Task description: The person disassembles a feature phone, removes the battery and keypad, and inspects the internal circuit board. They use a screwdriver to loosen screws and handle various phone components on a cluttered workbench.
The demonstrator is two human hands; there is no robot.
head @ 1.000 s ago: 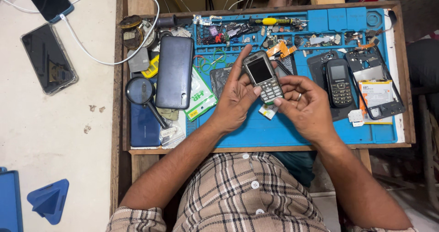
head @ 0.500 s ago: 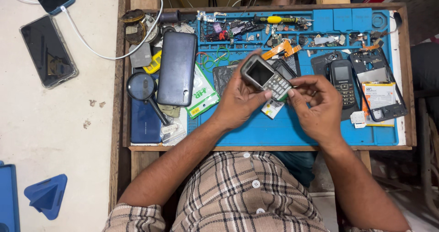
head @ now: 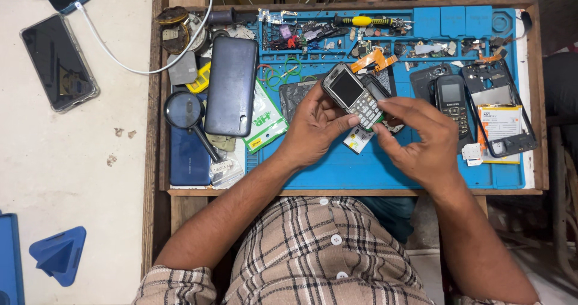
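Note:
A small silver keypad phone [head: 352,94] with a dark screen and pale keys is held above the blue work mat [head: 361,169]. My left hand [head: 313,127] grips it from the left, thumb near its lower edge. My right hand [head: 418,136] pinches the phone's lower end with fingertips from the right. Beneath the phone lie a dark phone back shell [head: 295,94] and a small white card [head: 358,139].
A black keypad phone [head: 453,100], a phone frame [head: 503,115] and a yellow-white battery sit right. A large dark smartphone [head: 230,85], magnifying glass [head: 186,112] and blue phone lie left. A yellow-handled screwdriver [head: 361,21] and small parts fill the mat's far trays. A smartphone [head: 59,63] lies on the floor.
The phone has been tilted and lifted slightly toward the mat's middle. My right fingers have closed in on its lower end.

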